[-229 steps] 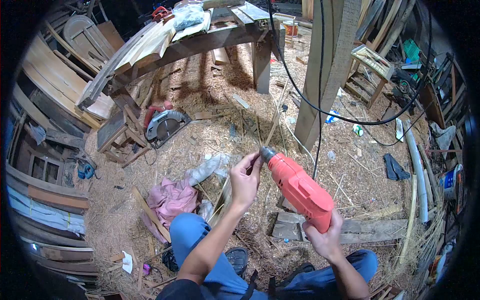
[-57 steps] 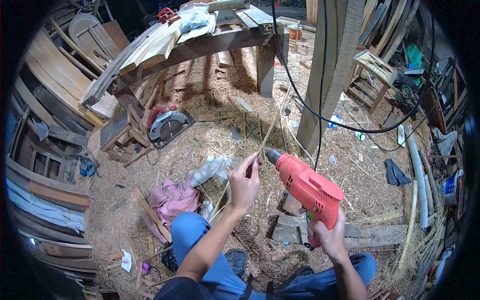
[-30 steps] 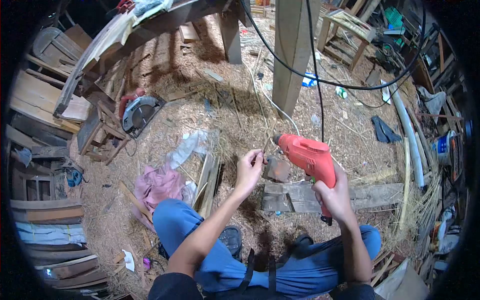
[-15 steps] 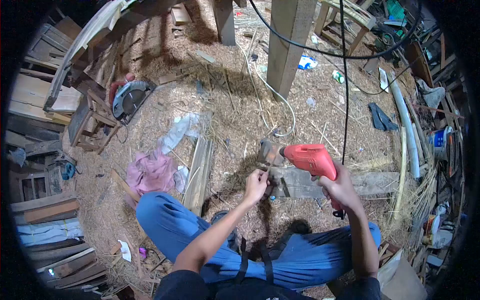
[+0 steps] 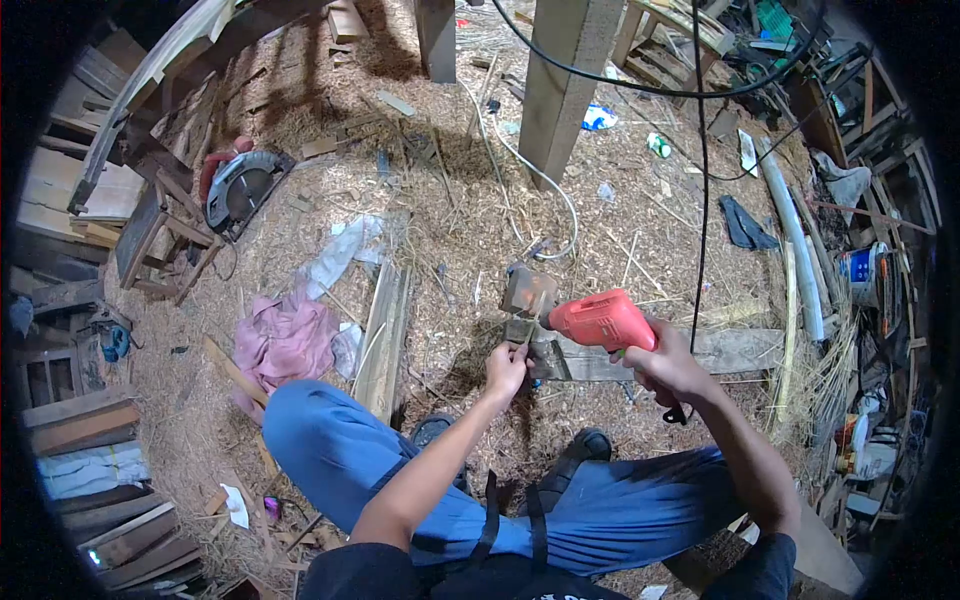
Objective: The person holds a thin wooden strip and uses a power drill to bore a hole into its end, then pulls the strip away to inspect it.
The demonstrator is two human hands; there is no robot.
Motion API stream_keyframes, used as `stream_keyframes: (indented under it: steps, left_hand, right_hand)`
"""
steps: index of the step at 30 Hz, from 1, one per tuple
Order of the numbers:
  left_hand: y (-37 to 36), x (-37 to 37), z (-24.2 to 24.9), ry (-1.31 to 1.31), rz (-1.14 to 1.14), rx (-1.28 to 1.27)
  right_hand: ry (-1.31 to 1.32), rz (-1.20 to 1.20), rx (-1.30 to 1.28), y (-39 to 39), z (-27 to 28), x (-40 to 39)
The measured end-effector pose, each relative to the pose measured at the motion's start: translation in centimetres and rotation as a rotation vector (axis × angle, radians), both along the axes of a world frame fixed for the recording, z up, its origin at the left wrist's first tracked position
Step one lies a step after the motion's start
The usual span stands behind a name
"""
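My right hand (image 5: 668,366) is wrapped round the handle of a red power drill (image 5: 602,322), which points left. A black cord runs near it. At the drill's front end is a small block (image 5: 529,292), its surface blurred. My left hand (image 5: 507,370) is just below the block, fingers pinched on a thin stick-like piece (image 5: 530,330) that reaches up toward it. Whether the drill's tip touches the piece cannot be made out. A grey plank (image 5: 690,354) lies on the ground beneath the drill.
A circular saw (image 5: 240,192) rests by a small wooden stool (image 5: 160,235) at the left. Pink cloth (image 5: 287,340) and another plank (image 5: 384,340) lie left of centre. A wooden post (image 5: 565,95) stands ahead; a black cable (image 5: 702,200) hangs at the right.
The drill has moved slightly left and now tilts a little downward to the right. My right elbow has swung outward. The whole view has shifted slightly.
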State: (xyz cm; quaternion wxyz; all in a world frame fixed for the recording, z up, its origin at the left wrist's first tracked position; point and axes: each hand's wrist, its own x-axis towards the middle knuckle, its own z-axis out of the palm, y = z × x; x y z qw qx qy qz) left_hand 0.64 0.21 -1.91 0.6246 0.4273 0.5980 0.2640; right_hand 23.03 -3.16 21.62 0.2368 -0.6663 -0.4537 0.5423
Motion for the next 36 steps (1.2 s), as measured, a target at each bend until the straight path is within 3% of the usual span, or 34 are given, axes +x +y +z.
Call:
stream_keyframes:
  steps: [7, 10, 14, 22, 28, 36]
  left_hand:
    - [1.0, 0.1, -2.9, -0.112, -0.043, -0.026]
    - [0.8, 0.2, -1.9, -0.113, -0.014, -0.018]
    - [0.9, 0.4, -1.7, -0.068, -0.037, -0.033]
    - [1.1, 0.7, -0.3, 0.014, -0.015, -0.039]
    - [1.2, 0.7, -0.1, 0.044, -0.03, -0.024]
    - [1.1, 0.9, 0.0, 0.047, 0.021, 0.0]
  right_hand:
    - [0.352, -0.278, -0.191, -0.8, -2.9, 1.7]
    - [0.464, -0.283, -0.257, -0.7, -3.7, 2.5]
    - [0.431, -0.326, -0.254, -1.0, -4.4, 2.7]
    - [0.27, -0.118, -0.12, -1.1, -3.6, 2.2]
    - [0.208, -0.111, -0.08, -1.6, -5.2, 2.2]
    - [0.253, -0.134, -0.087, -1.3, -4.1, 1.1]
